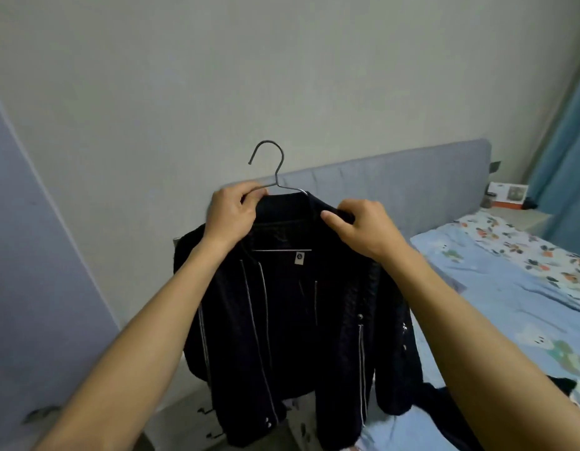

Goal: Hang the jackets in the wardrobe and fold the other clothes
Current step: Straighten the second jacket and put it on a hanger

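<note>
Head view: the left hand [232, 212] gripped the wire hanger [271, 172] at its left shoulder, the hook rising just above its knuckles. Between both hands hung the dark jacket [291, 327], open-fronted on the hanger. The right hand [360, 227] pinched the jacket's collar; right of it lay the floral-sheeted bed [516, 288]

Jacket [291, 320] on hanger [271, 167] — bed [509, 288] to its right, headboard [396, 187] behind.
</note>
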Tool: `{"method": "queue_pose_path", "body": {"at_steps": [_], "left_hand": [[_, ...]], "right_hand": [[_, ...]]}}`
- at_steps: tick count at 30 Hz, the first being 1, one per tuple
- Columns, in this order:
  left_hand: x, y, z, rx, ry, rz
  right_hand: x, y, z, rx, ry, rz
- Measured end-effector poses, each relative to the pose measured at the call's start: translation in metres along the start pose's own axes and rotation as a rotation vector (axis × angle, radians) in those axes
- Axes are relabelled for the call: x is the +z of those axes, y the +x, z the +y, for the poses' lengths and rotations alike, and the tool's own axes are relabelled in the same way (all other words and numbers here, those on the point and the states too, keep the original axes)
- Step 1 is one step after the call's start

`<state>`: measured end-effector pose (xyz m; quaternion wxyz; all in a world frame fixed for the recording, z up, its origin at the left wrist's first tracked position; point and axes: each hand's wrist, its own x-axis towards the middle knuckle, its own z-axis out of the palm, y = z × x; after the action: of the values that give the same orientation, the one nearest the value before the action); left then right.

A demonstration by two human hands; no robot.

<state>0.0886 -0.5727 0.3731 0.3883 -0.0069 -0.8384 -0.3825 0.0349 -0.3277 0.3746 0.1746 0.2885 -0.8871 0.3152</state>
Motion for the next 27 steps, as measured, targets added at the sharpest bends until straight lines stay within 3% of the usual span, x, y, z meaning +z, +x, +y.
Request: {"method": "queue_pose_path", "body": {"at_steps": [8, 14, 19, 24, 27], "left_hand": [[-0.074, 0.001, -0.076, -0.104, 0.162, 0.105], [-0.141, -0.017, -0.109, -0.247, 0.297, 0.186], [-0.191, -0.048, -0.111, -0.397, 0.464, 0.285], [-0.231, -0.066, -0.096, -0.495, 0.716, 0.549], [-0.247, -0.073, -0.089, -0.585, 0.885, 0.678]], "right_hand": [[0.093, 0.082, -0.039, -0.241, 0.196, -0.350], [0.164, 0.137, -0.091, -0.360, 0.400, -0.739], [0.207, 0.168, -0.148, -0.637, 0.455, -1.031], [0.239, 0.174, -0.213, -0.762, 0.732, -1.069], [0.252, 0.165, -0.249, -0.858, 0.778, -1.057]]}}
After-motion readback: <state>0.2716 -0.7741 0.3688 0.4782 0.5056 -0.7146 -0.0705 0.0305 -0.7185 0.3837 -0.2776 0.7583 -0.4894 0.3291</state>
